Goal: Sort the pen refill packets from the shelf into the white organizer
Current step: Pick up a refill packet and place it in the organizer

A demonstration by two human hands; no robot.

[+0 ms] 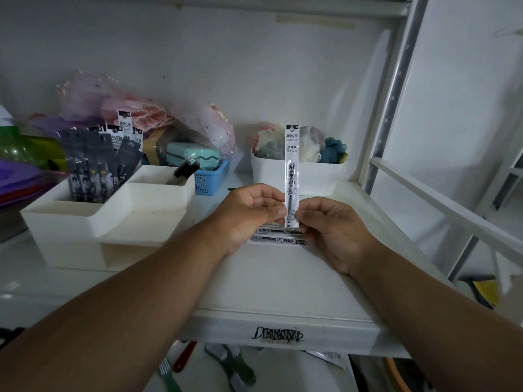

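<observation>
Both hands pinch one clear, flat refill packet at its lower end, upright: left hand fingertips on its left edge, right hand fingertips on its right. More packets lie flat on the shelf just beneath the fingers. Left of them, the boxy white organizer holds dark packets standing in its rear compartment. Beyond the fingers, a white bin holds soft cloth pieces.
</observation>
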